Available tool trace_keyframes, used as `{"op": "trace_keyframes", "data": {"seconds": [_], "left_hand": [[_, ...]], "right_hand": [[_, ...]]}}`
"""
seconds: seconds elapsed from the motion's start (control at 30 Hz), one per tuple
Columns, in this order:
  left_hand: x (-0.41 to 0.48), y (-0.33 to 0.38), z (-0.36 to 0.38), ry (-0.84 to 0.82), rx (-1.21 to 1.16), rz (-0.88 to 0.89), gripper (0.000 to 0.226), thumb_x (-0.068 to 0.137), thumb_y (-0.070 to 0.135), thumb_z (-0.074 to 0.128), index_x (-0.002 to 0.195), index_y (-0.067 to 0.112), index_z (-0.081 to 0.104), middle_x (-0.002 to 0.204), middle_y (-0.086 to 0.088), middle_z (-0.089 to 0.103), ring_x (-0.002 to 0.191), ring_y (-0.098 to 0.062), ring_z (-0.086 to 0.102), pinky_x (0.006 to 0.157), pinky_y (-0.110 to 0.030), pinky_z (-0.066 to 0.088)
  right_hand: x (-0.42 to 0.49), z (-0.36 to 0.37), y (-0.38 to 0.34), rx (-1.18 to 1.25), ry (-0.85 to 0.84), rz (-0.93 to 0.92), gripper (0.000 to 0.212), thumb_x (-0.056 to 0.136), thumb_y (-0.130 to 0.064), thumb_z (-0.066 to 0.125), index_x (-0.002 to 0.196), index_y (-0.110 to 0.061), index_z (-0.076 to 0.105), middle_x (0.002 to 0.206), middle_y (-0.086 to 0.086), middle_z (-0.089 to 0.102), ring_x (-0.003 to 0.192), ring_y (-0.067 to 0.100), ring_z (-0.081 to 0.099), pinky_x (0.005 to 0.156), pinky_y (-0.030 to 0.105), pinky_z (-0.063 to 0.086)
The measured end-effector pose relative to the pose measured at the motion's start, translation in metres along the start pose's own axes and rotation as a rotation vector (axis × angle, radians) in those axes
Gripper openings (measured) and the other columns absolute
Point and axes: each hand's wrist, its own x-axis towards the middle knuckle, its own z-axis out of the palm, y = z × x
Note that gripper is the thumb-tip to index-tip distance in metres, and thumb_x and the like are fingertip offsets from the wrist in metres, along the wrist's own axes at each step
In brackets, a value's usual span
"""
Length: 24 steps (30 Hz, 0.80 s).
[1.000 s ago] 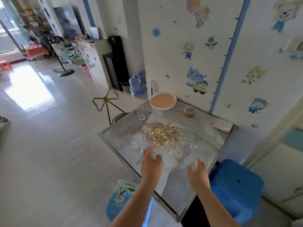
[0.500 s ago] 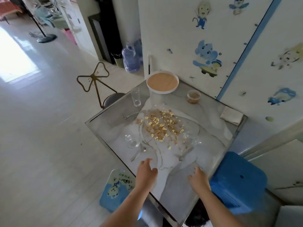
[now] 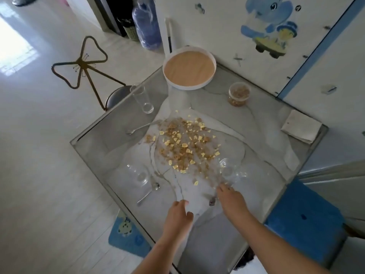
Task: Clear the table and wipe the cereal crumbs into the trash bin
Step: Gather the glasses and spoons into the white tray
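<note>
I am holding both hands low over the near side of the table [image 3: 94, 147]: my left hand [image 3: 178, 218] is loosely curled and holding nothing, and my right hand [image 3: 230, 196] is stretching empty fingers toward the clear glass bowl [image 3: 230, 170] just past them. The cereal crumbs [image 3: 185, 145] are lying loose in the middle of the table, tiny, light and quick to scatter. I am thinking the bowl is smooth, slippery and easy to break, so the rim looks like the best place to pinch it.

Both forearms bare, no sleeves; hands, left [image 3: 177, 218] & right [image 3: 231, 200], w/o gloves or jewellery.
</note>
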Motion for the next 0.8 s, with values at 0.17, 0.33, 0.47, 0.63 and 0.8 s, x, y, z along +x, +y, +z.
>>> {"op": "trace_keyframes", "data": {"seconds": [0.17, 0.33, 0.47, 0.63, 0.8], "left_hand": [[0.017, -0.001, 0.003, -0.019, -0.006, -0.009, 0.042, 0.095, 0.022, 0.046, 0.136, 0.024, 0.050, 0.138, 0.003, 0.048, 0.126, -0.015, 0.048, 0.100, -0.029, 0.042], [0.031, -0.004, -0.004, -0.036, 0.009, -0.032, 0.040, 0.094, 0.020, 0.047, 0.134, 0.021, 0.052, 0.135, 0.001, 0.051, 0.119, -0.016, 0.052, 0.094, -0.028, 0.043], [0.038, 0.004, -0.014, -0.059, -0.009, -0.022, 0.041, 0.094, 0.019, 0.045, 0.134, 0.021, 0.053, 0.134, 0.002, 0.053, 0.119, -0.015, 0.053, 0.092, -0.025, 0.041], [0.043, 0.024, -0.027, -0.061, -0.116, -0.005, 0.037, 0.092, 0.018, 0.040, 0.123, 0.026, 0.059, 0.123, 0.004, 0.063, 0.103, -0.017, 0.063, 0.089, -0.035, 0.054], [0.050, 0.041, -0.034, -0.050, -0.154, 0.048, 0.038, 0.093, 0.019, 0.037, 0.121, 0.027, 0.061, 0.116, 0.004, 0.065, 0.080, -0.016, 0.066, 0.071, -0.032, 0.055]], "right_hand": [[0.022, 0.036, 0.012, -0.046, -0.082, -0.072, 0.078, 0.028, -0.006, 0.093, 0.103, -0.011, 0.073, 0.092, 0.005, 0.071, 0.067, 0.023, 0.070, 0.047, 0.031, 0.053], [0.014, 0.035, 0.014, -0.010, -0.093, -0.106, 0.051, 0.026, -0.012, 0.090, 0.074, -0.010, 0.072, 0.072, 0.005, 0.067, 0.056, 0.020, 0.063, 0.038, 0.026, 0.046], [-0.003, 0.009, 0.014, 0.135, -0.087, -0.118, 0.021, 0.071, -0.015, 0.073, 0.086, -0.011, 0.060, 0.083, 0.007, 0.064, 0.069, 0.027, 0.063, 0.053, 0.030, 0.044], [-0.011, -0.028, 0.018, 0.455, 0.214, 0.124, 0.008, 0.096, -0.032, 0.053, 0.095, -0.026, 0.057, 0.085, -0.009, 0.063, 0.074, 0.011, 0.057, 0.057, 0.025, 0.036], [0.006, -0.050, 0.041, 0.612, 0.273, 0.497, 0.015, 0.096, -0.030, 0.057, 0.089, -0.019, 0.063, 0.083, 0.000, 0.070, 0.067, 0.016, 0.056, 0.051, 0.026, 0.037]]}}
